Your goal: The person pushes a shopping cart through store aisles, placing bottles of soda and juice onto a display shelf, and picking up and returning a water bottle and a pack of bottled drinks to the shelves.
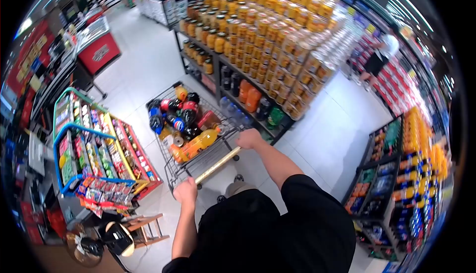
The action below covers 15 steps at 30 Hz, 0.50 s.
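Note:
A wire shopping cart [171,171] stands in front of me, with a pale yellow handlebar [217,166]. My left hand [186,191] is closed around the bar's left end, and my right hand [250,138] grips its right end. Inside the basket lie several drink bottles in a heap. Among them are an orange soda bottle [201,141], a Pepsi bottle [175,122], dark cola bottles [190,110] and a can [178,139]. The fingers of both hands are partly hidden behind the knuckles.
A shelf stacked with golden cans [258,40] rises ahead to the right. To the left stands a candy rack [99,146], near a wooden stool [146,228]. A bottle display [386,174] is at right. Farther off, a person [382,57] stands by red packs.

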Each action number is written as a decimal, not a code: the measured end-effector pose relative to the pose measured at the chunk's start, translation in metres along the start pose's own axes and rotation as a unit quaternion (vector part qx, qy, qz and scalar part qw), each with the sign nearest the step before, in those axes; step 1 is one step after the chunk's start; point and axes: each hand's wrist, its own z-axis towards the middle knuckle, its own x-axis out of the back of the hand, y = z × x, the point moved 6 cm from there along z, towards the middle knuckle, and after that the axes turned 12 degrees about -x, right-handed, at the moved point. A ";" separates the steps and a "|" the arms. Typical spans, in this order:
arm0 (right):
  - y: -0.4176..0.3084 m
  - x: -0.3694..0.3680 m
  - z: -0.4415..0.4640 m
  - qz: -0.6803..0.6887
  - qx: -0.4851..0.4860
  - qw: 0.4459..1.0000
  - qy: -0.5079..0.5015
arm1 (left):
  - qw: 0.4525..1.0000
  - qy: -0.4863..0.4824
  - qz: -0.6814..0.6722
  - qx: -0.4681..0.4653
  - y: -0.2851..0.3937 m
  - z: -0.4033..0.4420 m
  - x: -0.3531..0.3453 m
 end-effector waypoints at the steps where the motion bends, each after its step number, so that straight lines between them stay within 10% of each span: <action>1: 0.004 -0.007 -0.014 0.013 -0.002 1.000 0.016 | 1.000 -0.006 0.010 0.001 -0.001 -0.011 -0.006; 15: 0.047 -0.093 -0.181 0.065 0.021 0.997 0.031 | 0.993 0.077 0.086 0.011 0.027 -0.188 -0.014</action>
